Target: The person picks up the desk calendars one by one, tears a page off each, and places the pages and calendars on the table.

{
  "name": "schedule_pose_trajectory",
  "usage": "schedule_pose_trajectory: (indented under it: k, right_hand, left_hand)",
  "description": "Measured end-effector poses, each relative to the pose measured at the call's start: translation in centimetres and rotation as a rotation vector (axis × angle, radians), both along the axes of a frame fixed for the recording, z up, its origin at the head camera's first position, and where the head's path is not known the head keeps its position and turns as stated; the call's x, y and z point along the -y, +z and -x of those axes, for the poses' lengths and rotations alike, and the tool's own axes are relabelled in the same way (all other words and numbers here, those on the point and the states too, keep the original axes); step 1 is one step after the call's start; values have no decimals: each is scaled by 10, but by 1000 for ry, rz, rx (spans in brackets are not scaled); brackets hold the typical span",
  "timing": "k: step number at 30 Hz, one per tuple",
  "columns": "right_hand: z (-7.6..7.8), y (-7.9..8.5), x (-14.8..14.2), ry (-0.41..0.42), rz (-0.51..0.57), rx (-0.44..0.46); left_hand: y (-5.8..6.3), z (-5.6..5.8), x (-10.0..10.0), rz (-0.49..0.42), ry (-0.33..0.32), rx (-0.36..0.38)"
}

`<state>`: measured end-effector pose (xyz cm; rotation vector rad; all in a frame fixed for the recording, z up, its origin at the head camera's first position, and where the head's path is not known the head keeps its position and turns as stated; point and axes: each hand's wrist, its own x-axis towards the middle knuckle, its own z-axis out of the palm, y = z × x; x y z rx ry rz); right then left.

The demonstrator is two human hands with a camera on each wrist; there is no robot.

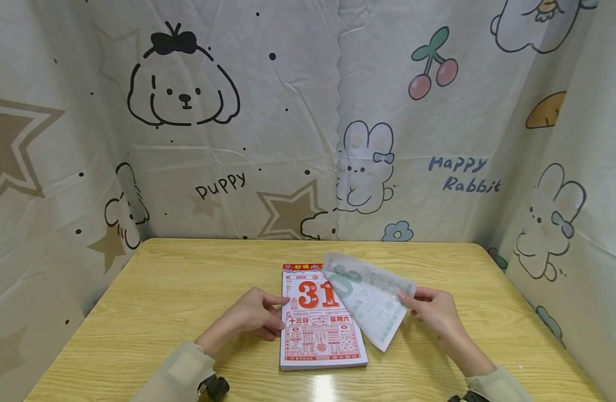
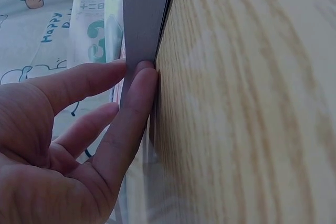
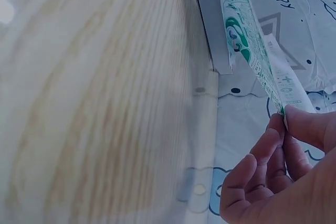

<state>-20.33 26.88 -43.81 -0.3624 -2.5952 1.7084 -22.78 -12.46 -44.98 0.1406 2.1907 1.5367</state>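
A thick tear-off calendar [image 1: 320, 340] with a red "31" on its top page lies flat on the table, a red band along its head. My left hand [image 1: 260, 314] is at its left side. In the left wrist view, fairly straight fingers [image 2: 137, 95] touch the white side of the page block. My right hand [image 1: 433, 312] pinches a thin sheet [image 1: 370, 301] between thumb and fingertips, at its right edge. The sheet slants over the calendar's upper right part. Green print shows through it in the head view, and on its face in the right wrist view.
The light wooden table [image 1: 187, 273] bears the calendar near its middle. A cream curtain [image 1: 288, 184] with cartoon prints encloses the back and both sides. Dark straps with a small device [image 1: 215, 386] sit by the sleeves.
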Motion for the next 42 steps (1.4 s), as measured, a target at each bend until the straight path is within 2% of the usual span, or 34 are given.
schedule_pose_trajectory:
  k: [13,29,42]
  right_hand:
    - [-4,2,-6,1,13,16]
    - [-3,4,-10,-5,-5,15]
    - [-5,6,-13,4,-12,25]
  left_hand:
    - [0,-1,1,12,16,12]
    - [0,0,0,21,-3,-14]
    - [0,0,1,13,2,-7]
